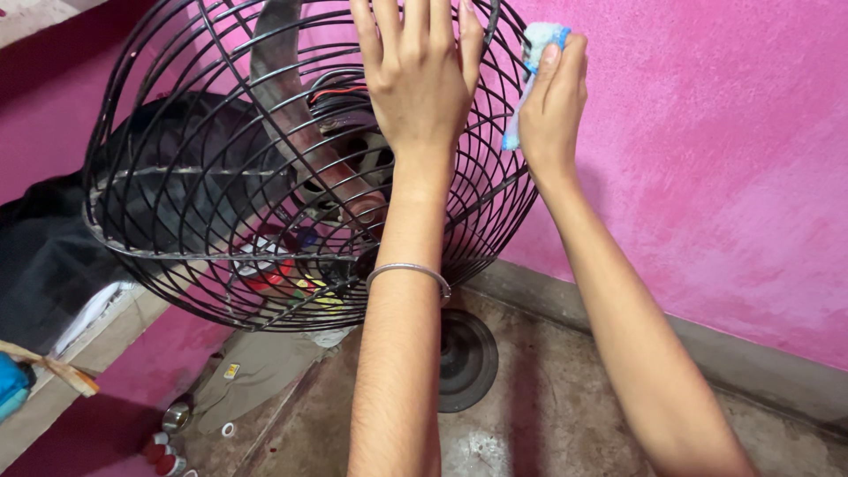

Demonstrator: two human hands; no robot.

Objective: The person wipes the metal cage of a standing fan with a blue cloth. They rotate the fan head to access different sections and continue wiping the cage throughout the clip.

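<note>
Now we press our spread left hand (415, 71) flat on the fan cage (221, 177), while our right hand (552, 106), just beside its rim, pinches a blue cloth (539, 40).

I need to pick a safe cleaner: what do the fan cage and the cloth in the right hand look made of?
Fan cage: thin dark wire rods, likely painted or coated metal with a dull sheen. Cloth: soft, fuzzy blue-and-white fabric, possibly microfibre, bunched in the right hand.

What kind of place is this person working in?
Probably a room in a home, in a corner by a pink wall. A standing fan's black wire cage stands on a worn concrete floor, and small household bits lie about.
</note>
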